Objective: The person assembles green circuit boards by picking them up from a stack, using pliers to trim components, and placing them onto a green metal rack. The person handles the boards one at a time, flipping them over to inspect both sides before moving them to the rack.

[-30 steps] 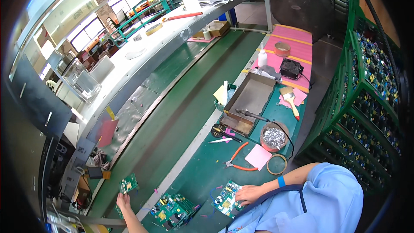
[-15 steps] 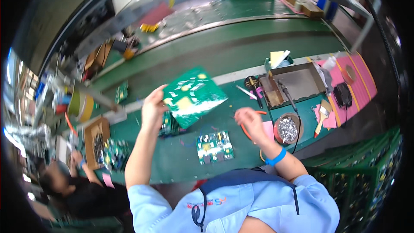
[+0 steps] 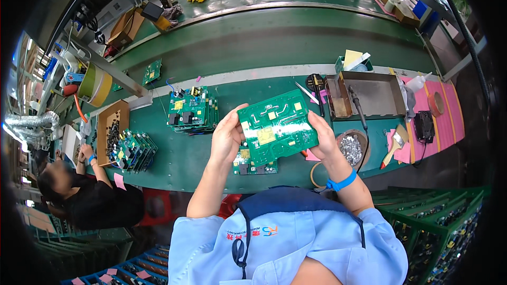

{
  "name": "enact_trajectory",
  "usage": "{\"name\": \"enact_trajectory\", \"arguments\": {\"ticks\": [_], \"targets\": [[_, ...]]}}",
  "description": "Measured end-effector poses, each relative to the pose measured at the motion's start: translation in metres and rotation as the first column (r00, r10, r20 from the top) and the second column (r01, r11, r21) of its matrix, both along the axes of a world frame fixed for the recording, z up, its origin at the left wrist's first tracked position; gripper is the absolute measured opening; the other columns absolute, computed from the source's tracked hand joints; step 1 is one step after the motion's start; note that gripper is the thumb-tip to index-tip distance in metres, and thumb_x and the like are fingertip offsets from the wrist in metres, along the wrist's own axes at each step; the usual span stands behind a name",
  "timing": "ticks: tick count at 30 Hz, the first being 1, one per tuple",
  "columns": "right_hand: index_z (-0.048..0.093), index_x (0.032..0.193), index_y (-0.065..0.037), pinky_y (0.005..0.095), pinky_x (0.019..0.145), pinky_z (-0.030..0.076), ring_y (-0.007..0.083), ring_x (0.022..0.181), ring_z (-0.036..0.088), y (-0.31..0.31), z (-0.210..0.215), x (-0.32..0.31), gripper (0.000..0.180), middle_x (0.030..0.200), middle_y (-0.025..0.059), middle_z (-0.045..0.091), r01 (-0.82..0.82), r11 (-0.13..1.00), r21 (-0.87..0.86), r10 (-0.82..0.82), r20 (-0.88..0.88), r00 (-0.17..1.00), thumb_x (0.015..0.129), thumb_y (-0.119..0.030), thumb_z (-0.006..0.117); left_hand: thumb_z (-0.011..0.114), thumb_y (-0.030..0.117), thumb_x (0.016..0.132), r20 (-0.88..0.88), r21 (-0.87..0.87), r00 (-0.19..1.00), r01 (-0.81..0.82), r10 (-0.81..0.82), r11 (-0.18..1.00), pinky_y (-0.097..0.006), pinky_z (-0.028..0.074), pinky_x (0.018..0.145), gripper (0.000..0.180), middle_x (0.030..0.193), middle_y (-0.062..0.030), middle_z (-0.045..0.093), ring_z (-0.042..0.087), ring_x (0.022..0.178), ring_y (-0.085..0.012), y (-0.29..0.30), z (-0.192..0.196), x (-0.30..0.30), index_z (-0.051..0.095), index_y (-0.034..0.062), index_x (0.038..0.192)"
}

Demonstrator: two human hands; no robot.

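Green workbench (image 3: 158, 163) carries stacked boards (image 3: 193, 110) and a metal tray (image 3: 369, 92), while the left hand (image 3: 228, 136) and right hand (image 3: 323, 137) pinch a green circuit board (image 3: 277, 126) by its edges above another board (image 3: 253, 166).

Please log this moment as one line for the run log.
left hand: holds green circuit board | right hand: holds same board | below: another board on green bench

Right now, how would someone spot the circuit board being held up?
Find the long green workbench, then the person in the light blue shirt at its near edge. The circuit board is between the left hand and right hand, lifted, solder side up, unlike the stacked boards.
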State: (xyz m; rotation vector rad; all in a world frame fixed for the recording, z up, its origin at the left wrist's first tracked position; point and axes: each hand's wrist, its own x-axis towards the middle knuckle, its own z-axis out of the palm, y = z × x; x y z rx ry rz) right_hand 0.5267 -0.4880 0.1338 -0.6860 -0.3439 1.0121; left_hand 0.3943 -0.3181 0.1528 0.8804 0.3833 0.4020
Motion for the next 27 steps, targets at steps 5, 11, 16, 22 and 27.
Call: {"name": "enact_trajectory", "arguments": {"ticks": [5, 11, 16, 22, 27], "targets": [[0.043, 0.109, 0.001, 0.0267, 0.077, 0.042, 0.0139, 0.089, 0.052, 0.002, -0.002, 0.002, 0.033, 0.101, 0.0086, 0.053, 0.005, 1.0, -0.018, -0.006, -0.028, 1.0, 0.087, -0.023, 0.036, 0.039, 0.019, 0.086, -0.029, 0.005, 0.998, -0.056, 0.056, 0.998, -0.025, 0.045, 0.068, 0.034, 0.098, -0.0076, 0.053, 0.053, 0.084, -0.0129, -0.004, -0.004, 0.0, 0.04, -0.0017, 0.113], [0.041, 0.112, 0.001, 0.0282, 0.079, 0.041, 0.0155, 0.092, 0.051, 0.009, -0.012, 0.002, 0.034, 0.104, 0.0092, 0.051, 0.006, 0.999, -0.036, -0.007, -0.052, 0.999, 0.087, -0.02, 0.033, 0.043, 0.012, 0.084, -0.069, 0.155, 0.992, -0.098, 0.11, 0.983, -0.021, 0.041, 0.06, 0.03, 0.095, -0.0036, 0.053, 0.049, 0.073, -0.0062, -0.001, -0.015, -0.001, 0.04, 0.0005, 0.111], [0.04, 0.115, 0.001, 0.0291, 0.081, 0.04, 0.016, 0.095, 0.05, 0.011, -0.013, 0.002, 0.035, 0.107, 0.0088, 0.05, 0.046, 0.998, -0.032, -0.048, -0.071, 0.996, 0.086, -0.018, 0.032, 0.04, 0.014, 0.085, -0.064, 0.071, 0.989, -0.13, 0.135, 0.989, -0.022, 0.04, 0.067, 0.036, 0.103, -0.0052, 0.05, 0.049, 0.079, -0.0074, -0.007, -0.023, -0.001, 0.034, -0.0006, 0.117], [0.043, 0.112, -0.002, 0.0295, 0.077, 0.042, 0.015, 0.093, 0.051, 0.01, -0.018, 0.005, 0.032, 0.103, 0.0066, 0.052, 0.022, 0.999, -0.036, -0.029, -0.197, 0.98, 0.086, -0.02, 0.037, 0.039, 0.011, 0.084, -0.03, -0.048, 0.99, 0.134, -0.135, 0.99, -0.029, 0.037, 0.084, 0.038, 0.113, -0.0092, 0.045, 0.045, 0.102, -0.0162, -0.014, -0.021, -0.01, 0.031, -0.0015, 0.119], [0.043, 0.113, -0.005, 0.0307, 0.077, 0.043, 0.0154, 0.091, 0.052, 0.008, -0.016, 0.003, 0.033, 0.103, 0.0055, 0.052, 0.014, 0.998, -0.054, -0.026, -0.236, 0.971, 0.086, -0.022, 0.038, 0.041, 0.008, 0.083, -0.022, -0.029, 0.988, 0.15, -0.15, 0.988, -0.028, 0.039, 0.084, 0.04, 0.113, -0.0097, 0.044, 0.046, 0.1, -0.016, -0.014, -0.017, -0.008, 0.03, 0.0007, 0.12]]}}
